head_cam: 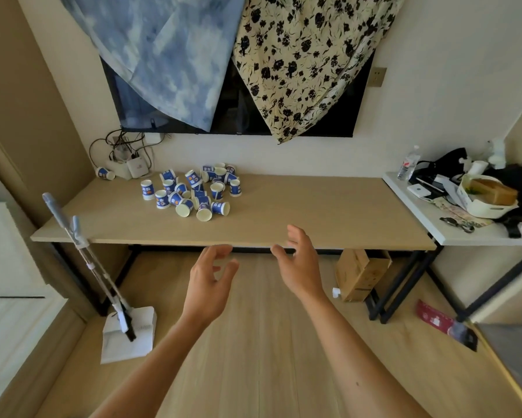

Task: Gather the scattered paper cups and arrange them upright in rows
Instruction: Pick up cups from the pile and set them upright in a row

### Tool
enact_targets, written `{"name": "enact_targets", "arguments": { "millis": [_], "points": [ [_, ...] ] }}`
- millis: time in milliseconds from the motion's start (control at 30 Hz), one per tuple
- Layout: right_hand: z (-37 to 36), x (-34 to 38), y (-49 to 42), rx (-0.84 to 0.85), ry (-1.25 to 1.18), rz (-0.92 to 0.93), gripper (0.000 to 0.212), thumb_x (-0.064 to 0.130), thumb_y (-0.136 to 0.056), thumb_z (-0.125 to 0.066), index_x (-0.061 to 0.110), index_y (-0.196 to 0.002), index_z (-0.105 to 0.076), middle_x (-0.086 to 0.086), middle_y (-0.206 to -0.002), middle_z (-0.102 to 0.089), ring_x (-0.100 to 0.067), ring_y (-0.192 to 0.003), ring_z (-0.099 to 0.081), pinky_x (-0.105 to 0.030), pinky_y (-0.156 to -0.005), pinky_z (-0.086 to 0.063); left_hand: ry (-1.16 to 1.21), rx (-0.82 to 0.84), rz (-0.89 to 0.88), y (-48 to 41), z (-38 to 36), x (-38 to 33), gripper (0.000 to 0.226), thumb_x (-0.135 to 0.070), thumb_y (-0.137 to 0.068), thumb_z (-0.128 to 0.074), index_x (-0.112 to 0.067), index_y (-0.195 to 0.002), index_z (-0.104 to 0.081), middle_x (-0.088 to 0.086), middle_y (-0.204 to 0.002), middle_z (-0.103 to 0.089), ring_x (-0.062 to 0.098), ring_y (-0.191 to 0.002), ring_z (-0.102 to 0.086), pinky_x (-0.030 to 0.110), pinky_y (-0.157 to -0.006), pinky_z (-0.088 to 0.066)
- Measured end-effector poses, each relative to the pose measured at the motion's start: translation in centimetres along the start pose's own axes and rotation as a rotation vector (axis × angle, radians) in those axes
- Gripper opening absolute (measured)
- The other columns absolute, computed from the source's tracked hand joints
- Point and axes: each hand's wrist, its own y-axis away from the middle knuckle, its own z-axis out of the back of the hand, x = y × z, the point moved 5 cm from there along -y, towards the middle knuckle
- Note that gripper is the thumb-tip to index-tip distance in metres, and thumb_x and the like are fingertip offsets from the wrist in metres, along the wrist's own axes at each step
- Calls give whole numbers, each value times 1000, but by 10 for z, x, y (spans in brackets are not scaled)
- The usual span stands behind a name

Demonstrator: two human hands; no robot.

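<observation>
Only the person's two arms show, bare along their whole visible length. The left forearm [151, 366] and the right forearm [356, 351] are slim and smooth, narrowing toward the wrists. The right forearm carries one small dark spot [357, 383] on its upper side. The left hand [208, 282] and the right hand [299, 267] are bare too, with long, slender fingers [297, 235]. The nails seem short, though the fingertips are slightly blurred.

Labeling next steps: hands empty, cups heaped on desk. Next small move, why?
Probably reach the left hand forward to the nearest tipped paper cup: it and the right hand hover open short of the desk, and that cup lies on its side.
</observation>
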Motion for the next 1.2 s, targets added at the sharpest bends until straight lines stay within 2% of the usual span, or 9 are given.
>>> {"name": "enact_targets", "arguments": {
  "millis": [100, 233, 433, 567, 700, 900, 1000, 1200],
  "points": [
    [-17, -8, -41, -13, -5, -28, 54, 23, -94, -66, 20, -144, -47, 2, -142, -54, -11, -124, -55, -38, -106, -47, -4, 40, -4, -45, -13, 16, 19, -25, -93, -62, -36, -108, -60, -17, -111, -64, 5, -105, -61, 21, -84, -47],
    [-36, -18, -79, -29, -15, -63, 51, 21, -94, -67, 17, -142, -49, 0, -139, -56, -13, -122, -58, -38, -105, -48, 23, 52, 25, -89, -24, 35, 16, -23, -94, -62, -28, -108, -63, -14, -110, -66, 5, -103, -62, 24, -85, -48],
    [-71, -45, -144, 20, -21, -124, 51, 20, -94, -67, 16, -141, -49, -3, -137, -57, -14, -121, -59, -36, -104, -48, 20, 64, 90, -155, -44, 72, 14, -23, -94, -62, -28, -107, -64, -17, -108, -65, 10, -101, -64, 26, -85, -49],
    [-95, -70, -196, 79, -6, -146, 52, 23, -94, -67, 17, -142, -48, -2, -138, -57, -14, -121, -59, -36, -104, -48, -2, 42, 131, -202, -61, 98, 14, -25, -94, -61, -28, -108, -64, -17, -109, -64, 6, -103, -62, 27, -86, -50],
    [-122, -86, -258, 154, 10, -133, 51, 22, -94, -68, 16, -141, -50, -4, -138, -57, -17, -120, -60, -39, -104, -49, -61, 14, 151, -261, -78, 116, 16, -24, -93, -61, -25, -110, -64, -16, -110, -64, 5, -106, -60, 33, -91, -52],
    [-157, -100, -347, 257, 21, -102, 52, 21, -91, -70, 16, -139, -52, -5, -134, -59, -18, -116, -62, -41, -102, -48, -136, -51, 166, -344, -102, 135, 18, -21, -93, -63, -16, -110, -65, -8, -112, -65, 11, -105, -61, 40, -92, -52],
    [-174, -109, -383, 321, 15, -97, 52, 20, -91, -70, 15, -140, -51, -6, -134, -59, -19, -116, -62, -41, -103, -48, -163, -73, 209, -375, -110, 146, 21, -21, -92, -63, -14, -112, -65, -5, -113, -65, 15, -102, -62, 42, -91, -52],
    [-209, -128, -439, 377, 7, -158, 53, 17, -91, -70, 14, -140, -51, -6, -133, -60, -18, -114, -63, -38, -101, -50, -234, -82, 259, -428, -119, 182, 21, -20, -90, -66, -15, -110, -66, -7, -110, -64, 12, -97, -60, 39, -85, -52]
  ]
}}
